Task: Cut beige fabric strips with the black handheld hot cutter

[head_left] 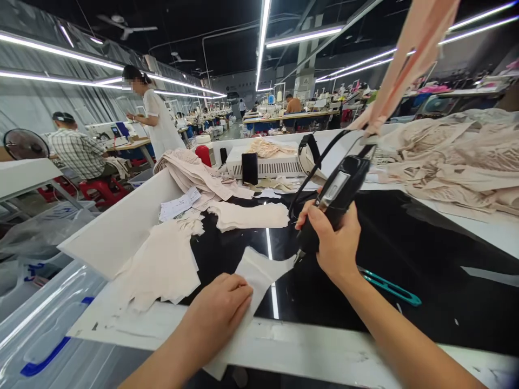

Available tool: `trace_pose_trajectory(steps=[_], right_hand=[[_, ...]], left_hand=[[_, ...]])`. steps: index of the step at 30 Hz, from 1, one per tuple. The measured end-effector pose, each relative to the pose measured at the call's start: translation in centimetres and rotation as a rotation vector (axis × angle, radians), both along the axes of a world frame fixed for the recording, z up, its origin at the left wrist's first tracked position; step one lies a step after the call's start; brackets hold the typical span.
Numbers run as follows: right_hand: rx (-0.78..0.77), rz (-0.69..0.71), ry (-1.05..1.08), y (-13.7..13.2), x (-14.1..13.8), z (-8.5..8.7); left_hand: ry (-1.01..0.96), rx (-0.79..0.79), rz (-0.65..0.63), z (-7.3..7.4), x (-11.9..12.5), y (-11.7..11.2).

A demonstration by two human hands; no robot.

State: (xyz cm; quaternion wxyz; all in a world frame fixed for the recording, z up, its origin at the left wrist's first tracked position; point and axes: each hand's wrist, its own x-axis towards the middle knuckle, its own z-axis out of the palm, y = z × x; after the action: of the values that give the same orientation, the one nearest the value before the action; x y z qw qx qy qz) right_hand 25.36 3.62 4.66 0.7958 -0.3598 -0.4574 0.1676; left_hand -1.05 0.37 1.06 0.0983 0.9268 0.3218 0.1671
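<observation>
My right hand is wrapped round a black corded hand tool with a metal plate on its side. A twisted pink cloth strip runs up from the tool's top end. Its narrow metal tip points down and meets the right corner of a cream fabric piece on the black tabletop. With fingers together and bent, my left hand presses on this piece at its left edge; the fingertips are partly hidden. Part of the fabric hangs over the table's front edge.
Stacked cream pieces lie left, another stack behind. Turquoise tweezers lie right of my wrist. A white machine box and a phone stand behind; heaped fabric lies right. Co-workers are at the left, one standing person among them.
</observation>
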Motion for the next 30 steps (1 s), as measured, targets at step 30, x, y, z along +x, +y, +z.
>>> trace_pose_trajectory(steps=[30], right_hand=[[-0.153, 0.089, 0.027, 0.5, -4.0, -0.3]], left_hand=[[0.211, -0.343, -0.317, 2.6, 5.3, 10.0]])
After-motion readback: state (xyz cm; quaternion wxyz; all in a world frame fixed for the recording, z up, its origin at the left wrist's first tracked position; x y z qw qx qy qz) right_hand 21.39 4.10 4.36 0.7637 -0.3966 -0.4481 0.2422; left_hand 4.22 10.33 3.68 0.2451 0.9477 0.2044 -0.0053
